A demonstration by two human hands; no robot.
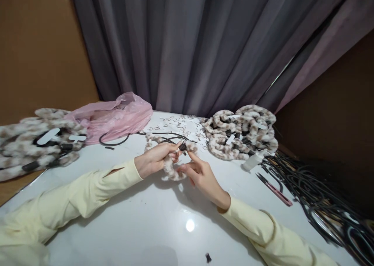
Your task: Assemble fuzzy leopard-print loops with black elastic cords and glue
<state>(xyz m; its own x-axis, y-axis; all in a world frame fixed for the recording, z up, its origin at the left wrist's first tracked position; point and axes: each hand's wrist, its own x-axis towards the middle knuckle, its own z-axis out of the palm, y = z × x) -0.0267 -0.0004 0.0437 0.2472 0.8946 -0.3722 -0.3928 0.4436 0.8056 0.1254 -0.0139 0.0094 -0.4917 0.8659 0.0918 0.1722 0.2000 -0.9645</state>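
Note:
Near the middle of the view, a mottled white and brown furry loop (172, 172) hangs between both hands, just above the table. My left hand (159, 156) is closed, its thumb and fingers pinching the loop by a small dark ribbed piece (182, 146). From the right, my right hand (201, 176) touches the loop; its index finger reaches up to the dark piece and its other fingers curl by the fur. Dark cords (172, 138) lie on the table behind the hands.
Furry loops with white tags are piled at the left (17, 145) and back right (242, 133). A pink bag (117, 117), small bottle (253, 160), pink-handled snips (274, 190) and black cords (309, 195) lie around. One small dark piece (208, 257) is at the front.

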